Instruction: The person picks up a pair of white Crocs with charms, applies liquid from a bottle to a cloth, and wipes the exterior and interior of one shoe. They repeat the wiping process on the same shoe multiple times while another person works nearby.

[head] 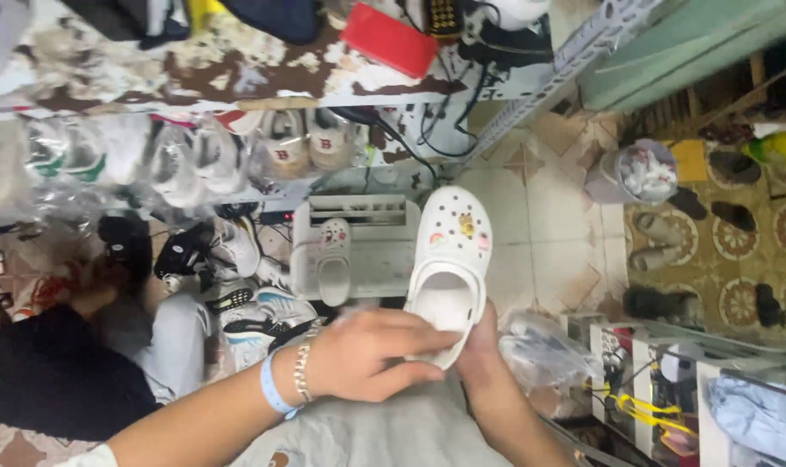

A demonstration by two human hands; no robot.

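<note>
A white clog [451, 251] with small coloured charms on its top is held up in front of me, toe pointing away. My right hand [478, 346] grips its heel from below. My left hand [371, 353], with a blue band and a chain bracelet at the wrist, lies across the heel opening, its fingers closed over the rim. A second white clog [333, 259] stands in a white plastic tray [384, 246] just to the left.
Bagged shoes [177, 156] hang in a row at the upper left. Loose sneakers [237, 285] lie on the floor beside a seated person in dark clothes [56, 372]. A grey bucket [639, 173] stands on the tiled floor. A glass counter [670, 380] sits at lower right.
</note>
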